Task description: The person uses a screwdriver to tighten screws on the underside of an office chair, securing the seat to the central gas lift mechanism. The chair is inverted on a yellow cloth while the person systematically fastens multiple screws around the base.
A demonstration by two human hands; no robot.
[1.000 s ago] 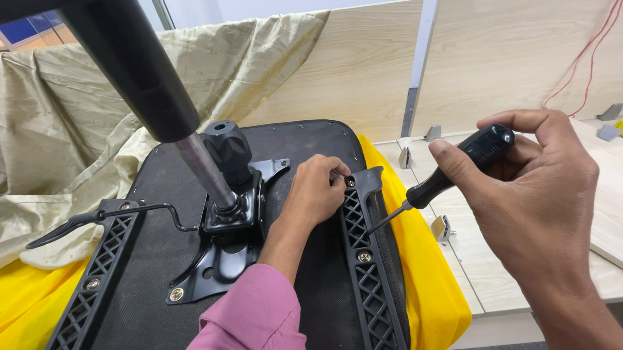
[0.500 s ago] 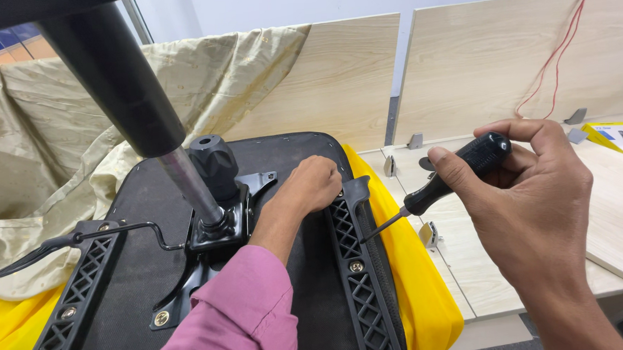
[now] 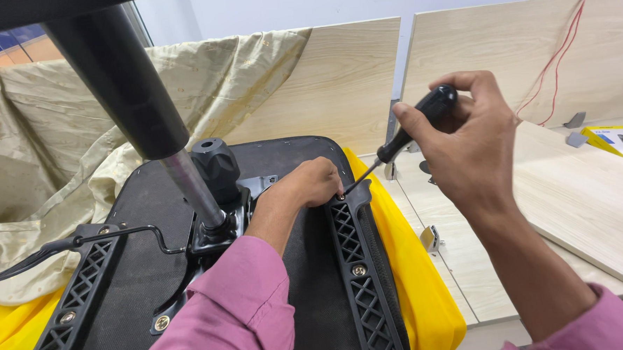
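Note:
An upturned black chair seat (image 3: 309, 287) lies on a yellow cushion, its gas cylinder (image 3: 129, 99) rising toward me. My left hand (image 3: 312, 183) rests on the top end of the right black lattice bracket (image 3: 361, 278), fingers pinched at a screw spot. My right hand (image 3: 464, 140) grips a black-handled screwdriver (image 3: 408, 132). Its tip touches the bracket just beside my left fingertips. Brass screws show lower on the bracket.
A black knob (image 3: 216, 165) and a lever (image 3: 69, 245) sit by the cylinder base. A second lattice bracket (image 3: 68, 304) is at the left. Beige cloth (image 3: 44, 138) drapes behind. Light wooden desks and partitions (image 3: 571, 185) stand right, with a yellow box (image 3: 621, 140) and red wires.
My right hand has brought the screwdriver down and leftward until its tip meets the bracket by my left fingers. The view has shifted slightly; my left hand has stayed on the bracket.

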